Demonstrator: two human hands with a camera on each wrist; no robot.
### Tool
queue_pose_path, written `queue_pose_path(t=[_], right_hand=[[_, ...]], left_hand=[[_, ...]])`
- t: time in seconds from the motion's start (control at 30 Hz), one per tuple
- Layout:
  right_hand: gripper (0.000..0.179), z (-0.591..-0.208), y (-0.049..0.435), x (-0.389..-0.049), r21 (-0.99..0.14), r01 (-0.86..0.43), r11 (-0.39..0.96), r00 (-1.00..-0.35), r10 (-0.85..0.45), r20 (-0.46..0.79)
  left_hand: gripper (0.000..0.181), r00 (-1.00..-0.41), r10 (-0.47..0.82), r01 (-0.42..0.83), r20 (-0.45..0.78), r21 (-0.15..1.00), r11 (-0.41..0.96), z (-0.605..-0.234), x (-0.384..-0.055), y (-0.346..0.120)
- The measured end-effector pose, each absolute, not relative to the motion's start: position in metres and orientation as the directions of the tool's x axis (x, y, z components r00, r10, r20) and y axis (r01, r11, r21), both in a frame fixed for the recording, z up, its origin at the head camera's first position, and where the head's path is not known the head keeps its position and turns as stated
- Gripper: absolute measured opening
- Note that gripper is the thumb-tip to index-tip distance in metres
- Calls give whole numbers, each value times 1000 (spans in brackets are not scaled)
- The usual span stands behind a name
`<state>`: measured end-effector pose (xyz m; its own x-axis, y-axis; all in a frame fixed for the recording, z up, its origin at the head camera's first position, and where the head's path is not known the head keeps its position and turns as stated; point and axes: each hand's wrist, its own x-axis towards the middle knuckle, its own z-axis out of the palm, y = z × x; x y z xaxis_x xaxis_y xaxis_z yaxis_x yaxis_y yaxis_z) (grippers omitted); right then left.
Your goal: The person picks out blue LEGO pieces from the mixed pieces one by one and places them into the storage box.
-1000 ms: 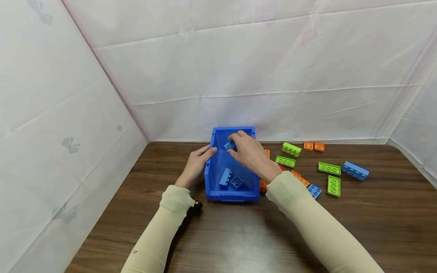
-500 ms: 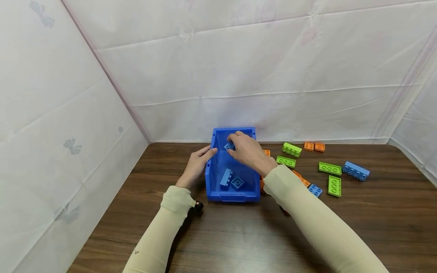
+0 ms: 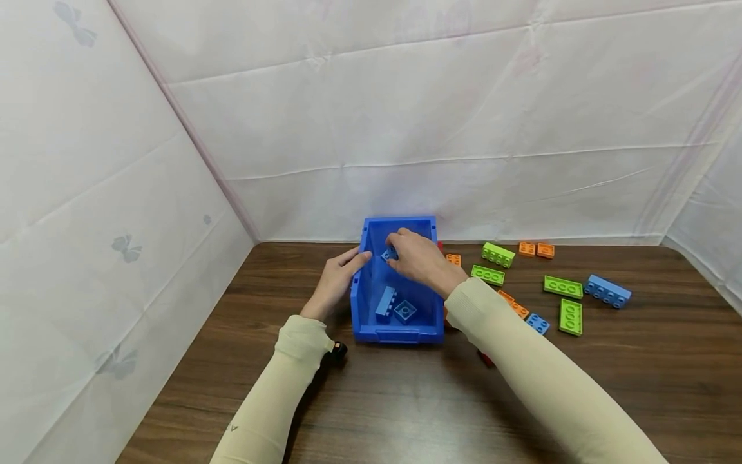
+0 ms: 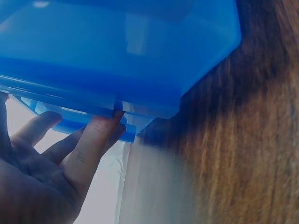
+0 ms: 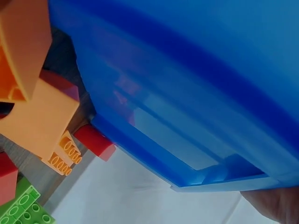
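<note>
Pinching a small blue brick (image 3: 388, 255) between thumb and fingers of the right hand (image 3: 418, 258), down inside the blue bin (image 3: 399, 336) toward its back wall; hard to tell whether touching the plastic or just above. Gripping the bin's left rim with the left hand (image 3: 333, 280), with fingertips right at the edge in the left wrist view. Dropping lower in the bin to find a long blue brick (image 3: 385, 303), studs facing right, and just beside it a square blue brick (image 3: 405, 311). Swinging right across the wooden table (image 3: 400, 406) now, spotting a green brick (image 3: 498, 255), three flat green pieces (image 3: 570, 317) and a big blue brick (image 3: 607, 291). Catching, in the right wrist view, an orange block (image 5: 42, 116) and a red block (image 5: 96, 141) close outside the bin. Noting pale sleeves (image 3: 539, 370) over both arms, and white cloth (image 3: 464, 122) behind everything.
</note>
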<state>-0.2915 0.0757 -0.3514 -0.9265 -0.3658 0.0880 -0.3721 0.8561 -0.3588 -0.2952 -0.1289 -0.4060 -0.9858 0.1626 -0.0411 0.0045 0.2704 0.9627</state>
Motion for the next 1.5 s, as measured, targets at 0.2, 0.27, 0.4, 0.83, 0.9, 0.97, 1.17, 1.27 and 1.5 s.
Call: queue_pose_path(t=[0.2, 0.27, 0.4, 0.83, 0.9, 0.97, 1.17, 1.27, 1.5], right_hand=[[45, -354, 75, -292, -329, -383, 863, -921, -385, 62], [45, -355, 74, -293, -317, -388, 865, -918, -393, 53], [46, -355, 74, -294, -297, -401, 867, -911, -411, 30], [48, -358, 75, -294, -143, -464, 874, -870, -480, -110], [47, -358, 75, -293, -116, -471, 875, -867, -483, -122], [45, -357, 75, -293, -93, -478, 873, -863, -487, -134], [39, -358, 73, -293, -40, -488, 872, -854, -487, -182], [36, -358, 72, -293, -42, -485, 874, -852, -482, -204], [35, -360, 70, -295, -58, -471, 880, -842, -469, -266]], left_hand=[[61, -985, 167, 5, -40, 964, 265, -406, -295, -129], [61, -985, 166, 4, -41, 964, 265, -406, -296, -129], [62, -986, 162, 0, -45, 964, 266, -406, -297, -129], [62, -984, 173, -3, -48, 967, 256, -405, -297, -129], [62, -983, 175, 0, -47, 967, 256, -404, -297, -129], [61, -983, 178, 5, -42, 966, 259, -404, -297, -128], [62, -984, 173, 8, -39, 965, 261, -405, -297, -127], [65, -984, 171, 3, -42, 966, 257, -405, -296, -127], [66, -984, 177, 9, -38, 965, 260, -406, -296, -129]])
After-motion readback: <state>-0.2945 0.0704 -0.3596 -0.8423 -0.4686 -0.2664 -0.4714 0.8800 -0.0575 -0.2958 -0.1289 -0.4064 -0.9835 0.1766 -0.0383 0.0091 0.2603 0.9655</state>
